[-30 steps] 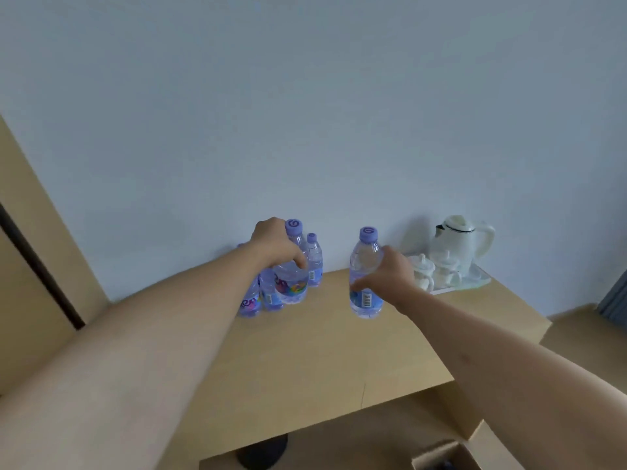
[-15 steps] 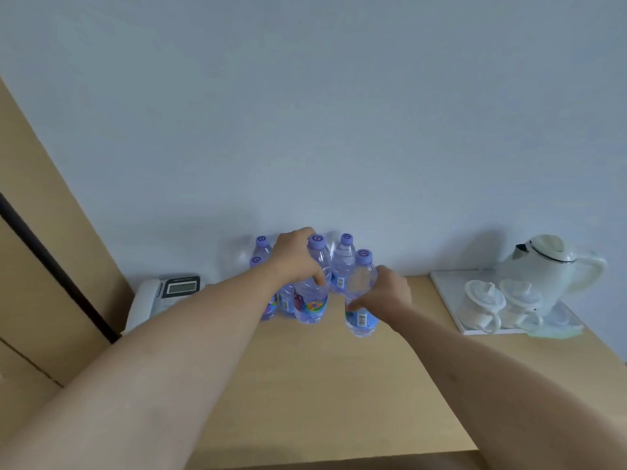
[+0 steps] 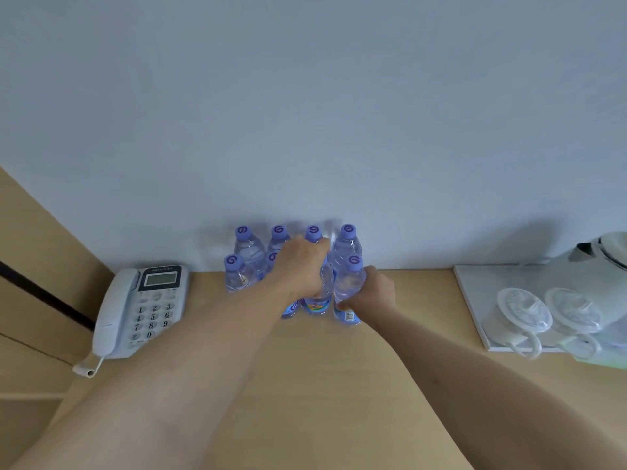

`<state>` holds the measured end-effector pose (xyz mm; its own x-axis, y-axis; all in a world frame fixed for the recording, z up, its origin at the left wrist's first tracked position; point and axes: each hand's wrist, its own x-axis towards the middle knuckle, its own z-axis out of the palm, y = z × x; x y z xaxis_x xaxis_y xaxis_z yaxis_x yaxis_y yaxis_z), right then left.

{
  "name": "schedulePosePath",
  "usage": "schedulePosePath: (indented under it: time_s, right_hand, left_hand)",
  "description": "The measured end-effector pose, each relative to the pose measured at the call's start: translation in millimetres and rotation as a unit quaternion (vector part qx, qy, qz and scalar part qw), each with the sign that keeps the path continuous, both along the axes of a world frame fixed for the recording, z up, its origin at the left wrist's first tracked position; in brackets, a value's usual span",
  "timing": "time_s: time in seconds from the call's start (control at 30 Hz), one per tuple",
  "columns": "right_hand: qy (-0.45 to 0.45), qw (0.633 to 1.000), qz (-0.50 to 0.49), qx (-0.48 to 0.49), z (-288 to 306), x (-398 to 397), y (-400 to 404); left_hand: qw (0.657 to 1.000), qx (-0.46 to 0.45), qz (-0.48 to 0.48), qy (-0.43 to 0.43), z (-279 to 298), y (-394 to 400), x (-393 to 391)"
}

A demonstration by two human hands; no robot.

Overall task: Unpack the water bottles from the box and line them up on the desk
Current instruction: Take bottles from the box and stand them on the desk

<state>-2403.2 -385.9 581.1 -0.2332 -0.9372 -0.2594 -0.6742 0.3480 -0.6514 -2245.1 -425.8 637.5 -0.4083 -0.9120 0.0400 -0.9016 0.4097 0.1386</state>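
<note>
A pale wooden desk [image 3: 305,385] set against a plain grey-blue wall [image 3: 305,113]. Near field: two bare forearms reach forward over the bare desktop. Middle field: the left hand [image 3: 298,269] is wrapped over the shoulder of a front-row water bottle [image 3: 317,296] with a multicoloured label, its cap hidden under the fingers; the right hand [image 3: 371,295] clasps the body of the neighbouring front-row bottle [image 3: 349,290], whose purple cap stands clear above the grip. Both bottles stand upright, bases seemingly on the desk, pressed side by side, which suggests they are being squared into the row rather than carried. Far field: four purple-capped bottles [image 3: 346,244] stand along the wall, with two more front-row bottles [image 3: 235,274] to their left, forming two tight ranks. A corded telephone [image 3: 142,307] lies left of the group; a white tray [image 3: 475,300] with two lidded cups [image 3: 524,315] and an electric kettle [image 3: 597,259] sits well to the right. The box is out of view.
</note>
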Motion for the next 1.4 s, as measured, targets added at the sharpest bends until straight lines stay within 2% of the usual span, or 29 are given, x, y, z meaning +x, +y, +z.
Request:
schedulePosePath:
  time_s: [0.1,0.27,0.47,0.6,0.73,1.03,1.2,1.4]
  right_hand:
    - [-0.037,0.999,-0.012,-0.007,-13.0,4.3,-7.2]
    - [-0.059,0.997,-0.033,-0.034,-21.0,7.7,-15.2]
    - [-0.044,0.998,-0.025,-0.034,-23.1,6.8,-16.5]
    - [-0.02,0.999,-0.02,-0.018,-14.7,1.5,-8.0]
    - [-0.008,0.998,-0.05,-0.045,3.1,-4.4,15.7]
    - [0.091,0.988,-0.099,-0.072,66.5,-33.5,113.4]
    - [0.166,0.972,-0.155,-0.061,91.9,-55.0,205.0]
    - [0.188,0.948,-0.257,-0.02,105.1,-90.3,324.1]
  left_hand:
    - [0.997,-0.034,0.01,-0.066,-7.2,-6.2,-0.3]
    - [0.996,-0.03,0.027,-0.085,-11.2,-9.4,-0.9]
    - [0.994,-0.009,0.025,-0.109,-13.5,-7.1,-0.6]
    - [0.996,0.015,0.025,-0.086,-10.1,1.1,0.9]
    - [1.0,-0.002,0.0,-0.031,8.5,10.7,0.8]
    - [0.991,-0.028,-0.126,0.019,64.4,62.5,-39.4]
    - [0.978,-0.01,-0.202,0.042,69.7,119.1,-76.6]
    - [0.948,0.014,-0.315,0.028,72.3,209.6,-139.7]
